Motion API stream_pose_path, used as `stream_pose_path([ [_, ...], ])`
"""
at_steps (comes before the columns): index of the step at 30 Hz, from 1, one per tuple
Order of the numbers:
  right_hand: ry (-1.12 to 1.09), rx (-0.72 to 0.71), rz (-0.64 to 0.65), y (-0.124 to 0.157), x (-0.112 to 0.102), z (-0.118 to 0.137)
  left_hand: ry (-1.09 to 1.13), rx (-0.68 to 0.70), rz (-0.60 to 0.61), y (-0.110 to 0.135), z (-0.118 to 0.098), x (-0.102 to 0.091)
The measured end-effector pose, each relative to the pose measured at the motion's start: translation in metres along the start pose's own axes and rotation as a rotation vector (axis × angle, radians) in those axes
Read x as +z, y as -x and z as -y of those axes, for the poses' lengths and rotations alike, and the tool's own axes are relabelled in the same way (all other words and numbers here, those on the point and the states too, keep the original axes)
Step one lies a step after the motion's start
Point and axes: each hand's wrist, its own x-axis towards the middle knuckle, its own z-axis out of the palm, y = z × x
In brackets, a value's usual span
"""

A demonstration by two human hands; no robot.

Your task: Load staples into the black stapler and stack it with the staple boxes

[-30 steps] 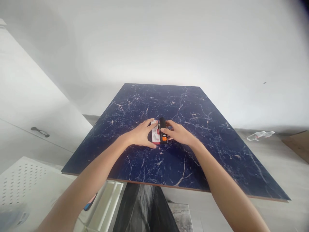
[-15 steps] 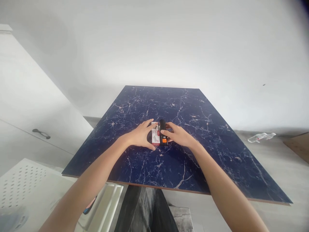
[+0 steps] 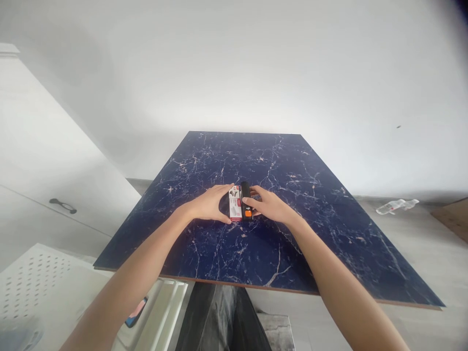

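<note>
A small white and red box of staples [image 3: 235, 207] lies on the dark blue marbled table [image 3: 248, 156], side by side with a black stapler [image 3: 246, 190] that has an orange patch at its near end. My left hand [image 3: 210, 204] curves around the box from the left, fingertips at its far end and thumb at its near end. From the right, my right hand [image 3: 268, 202] grips the stapler, thumb on top. Its other fingers are partly hidden behind the stapler's right side.
A white cabinet with a dark handle [image 3: 63, 205] stands at the left. Below it, a phone [image 3: 136, 312] lies on a pale surface beside a perforated white panel [image 3: 36, 278]. Clear plastic bottles [image 3: 397, 206] lie on the floor at right, near a brown box [image 3: 453, 219].
My left hand's fingers have drawn in from over the box to its ends, the thumb moving up against the near end. My right hand stays on the stapler, almost unmoved.
</note>
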Motion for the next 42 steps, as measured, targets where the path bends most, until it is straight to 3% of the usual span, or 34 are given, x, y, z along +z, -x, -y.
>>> stream_pose_path([
  [13, 0.006, 0.013, 0.003, -0.001, 0.000, -0.002, 0.000, 0.043, 0.000, 0.000, 0.003, 0.002],
  [18, 0.035, 0.024, 0.002, 0.000, 0.000, -0.003, -0.012, -0.012, 0.027, 0.000, 0.003, 0.001],
  [22, 0.175, -0.017, -0.017, 0.002, 0.001, 0.000, -0.015, -0.036, 0.026, 0.000, 0.001, 0.001],
  [26, 0.380, -0.008, -0.152, 0.007, -0.002, 0.006, 0.006, -0.048, 0.006, -0.007, -0.006, 0.006],
  [30, 0.448, 0.057, -0.256, 0.018, -0.024, -0.005, -0.046, 0.011, 0.004, -0.051, -0.026, 0.018],
  [35, 0.587, 0.311, -0.477, 0.046, -0.083, -0.044, -0.108, 0.160, 0.139, -0.153, -0.088, 0.055],
  [38, 0.593, 0.424, -0.597, 0.062, -0.116, -0.067, -0.128, 0.238, 0.103, -0.210, -0.125, 0.085],
  [42, 0.681, 0.521, -0.719, 0.069, -0.139, -0.084, -0.132, 0.258, 0.122, -0.250, -0.154, 0.111],
])
